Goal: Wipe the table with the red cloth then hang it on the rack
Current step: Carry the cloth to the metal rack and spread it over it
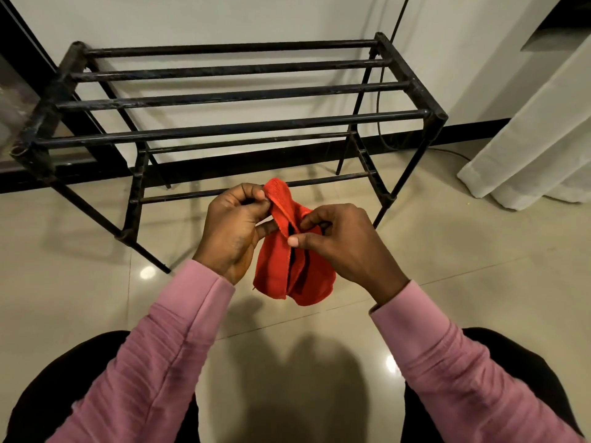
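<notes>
The red cloth (278, 266) hangs bunched between both hands, above the tiled floor and in front of the rack. My left hand (232, 228) pinches its upper corner between thumb and fingers. My right hand (345, 241) grips a fold of it just to the right and a little lower. The black metal rack (230, 126) stands beyond the hands against the wall, with several bare horizontal bars on top and lower bars beneath.
A white curtain (537, 139) hangs to the floor at the right. A dark cable (380, 100) runs down the wall behind the rack. A dark frame (22, 59) stands at the left. My knees in dark trousers (64, 388) show at the bottom.
</notes>
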